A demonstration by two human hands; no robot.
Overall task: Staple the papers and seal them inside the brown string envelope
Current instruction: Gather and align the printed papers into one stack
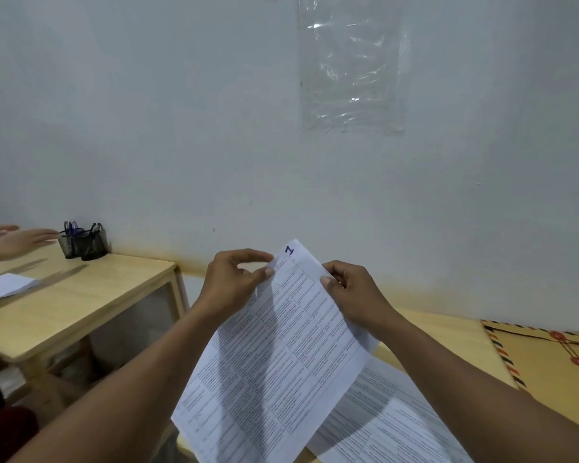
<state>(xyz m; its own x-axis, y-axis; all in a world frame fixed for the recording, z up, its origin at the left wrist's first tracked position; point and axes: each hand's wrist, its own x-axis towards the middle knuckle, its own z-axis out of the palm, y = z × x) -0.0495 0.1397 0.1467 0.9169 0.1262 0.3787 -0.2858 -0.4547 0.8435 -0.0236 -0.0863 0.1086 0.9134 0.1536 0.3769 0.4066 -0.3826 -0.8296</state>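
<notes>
Desk (448,332): pale wood, carrying a second printed sheet (381,419).
Envelope (549,359): brown, string-tied, flat at the desk's right end.
Papers (281,355): raised above the desk, tilted.
Left hand (234,282): grip pinching the papers' top edge.
Right hand (355,295): grip pinching their upper right edge.

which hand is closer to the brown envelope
Right. The right hand grips the sheet's right edge, toward the envelope; the left hand pinches the sheet's top-left edge, farther away.
</notes>
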